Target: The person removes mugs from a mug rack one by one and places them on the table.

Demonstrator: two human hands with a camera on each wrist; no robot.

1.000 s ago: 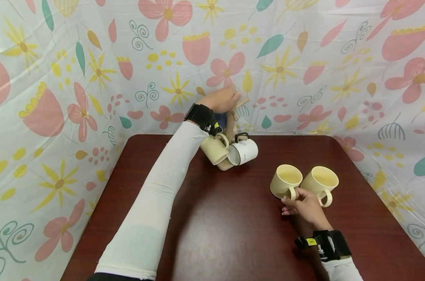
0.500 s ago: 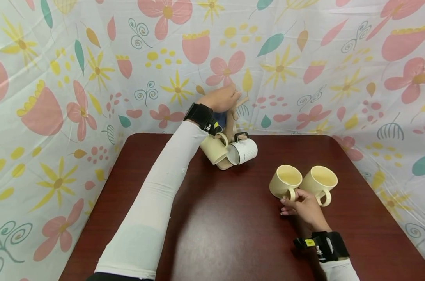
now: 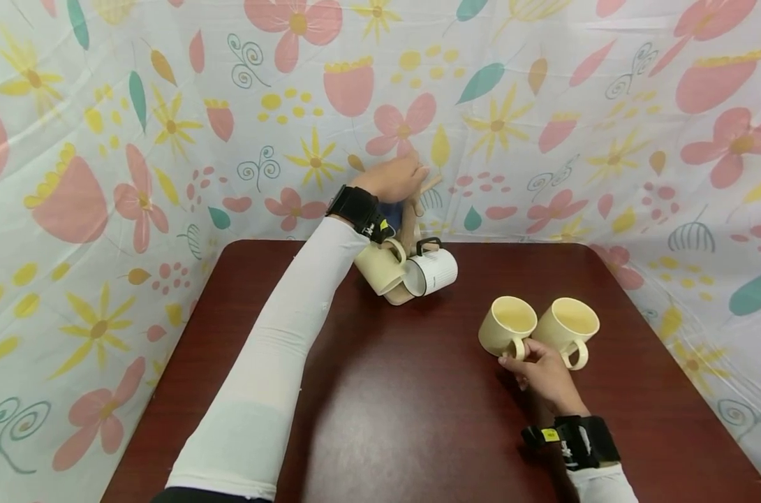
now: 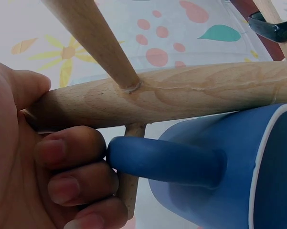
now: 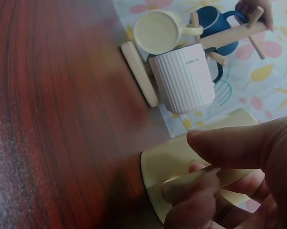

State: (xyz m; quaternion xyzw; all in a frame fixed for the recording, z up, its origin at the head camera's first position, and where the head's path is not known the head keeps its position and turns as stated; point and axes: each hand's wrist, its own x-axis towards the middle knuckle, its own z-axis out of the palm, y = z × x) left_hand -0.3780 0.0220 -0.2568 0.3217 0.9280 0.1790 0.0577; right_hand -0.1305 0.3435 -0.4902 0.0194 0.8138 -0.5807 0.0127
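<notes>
My left hand [image 3: 393, 180] grips the top end of a wooden mug tree's post [image 4: 196, 90], thumb on one side and fingers curled on the other. A blue mug [image 4: 234, 133] hangs by its handle from a peg close to those fingers. Lower on the tree hang a cream-yellow mug [image 3: 379, 269] and a white ribbed mug [image 3: 440, 271] with a black handle. At the right, my right hand [image 3: 550, 377] pinches the handle of an upright yellow mug [image 3: 501, 332] on the table. A matching yellow mug [image 3: 553, 334] stands right beside it.
The dark red-brown table [image 3: 380, 405] ends at the back against a floral curtain [image 3: 230, 105], which also runs along both sides. The mug tree's pale wooden base [image 5: 139, 74] stands near the far edge. My sleeved left arm [image 3: 274, 342] stretches across the table's left part.
The lower fingers of my right hand have drawn in slightly below the handle. My left hand and the mugs keep their places, while the head view has shifted a little.
</notes>
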